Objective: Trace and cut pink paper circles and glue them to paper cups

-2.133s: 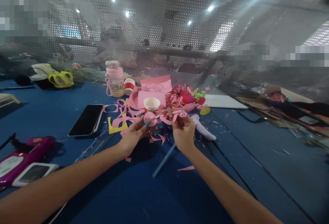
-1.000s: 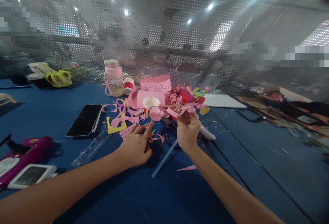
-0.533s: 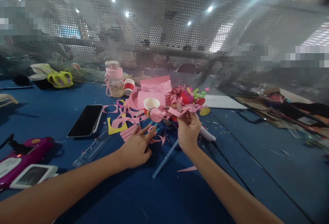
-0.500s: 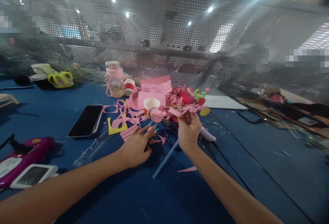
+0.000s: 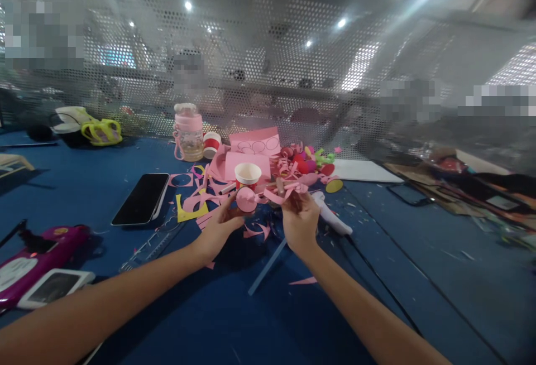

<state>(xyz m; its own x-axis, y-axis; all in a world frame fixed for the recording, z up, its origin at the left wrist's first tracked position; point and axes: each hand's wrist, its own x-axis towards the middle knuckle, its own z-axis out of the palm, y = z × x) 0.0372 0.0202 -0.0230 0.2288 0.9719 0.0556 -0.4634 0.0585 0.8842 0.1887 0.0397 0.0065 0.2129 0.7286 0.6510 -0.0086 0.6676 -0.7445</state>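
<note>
My right hand (image 5: 300,222) is closed around a pink paper piece (image 5: 274,193) with curled strips. A round pink disc (image 5: 246,200) forms its left end. My left hand (image 5: 220,228) reaches the disc's left edge, thumb and fingers closing on it; the fingertips are partly hidden. Just behind the disc stands a paper cup (image 5: 248,174), its lower part covered. Pink sheets (image 5: 254,143) with drawn circles, pink offcuts and a yellow offcut (image 5: 188,209) lie around. A pile of coloured paper pieces (image 5: 304,161) sits behind my right hand.
A black-screened phone (image 5: 141,198), a clear ruler (image 5: 146,250) and a purple device (image 5: 46,259) lie at left. A pink-lidded bottle (image 5: 188,133) stands near the perforated metal panel (image 5: 268,47). A white glue gun (image 5: 335,214) with a cord lies right of my hand.
My left hand has moved from the table up to the pink disc, its fingers now curled at the disc's edge. My right hand has shifted slightly left and down with the paper piece.
</note>
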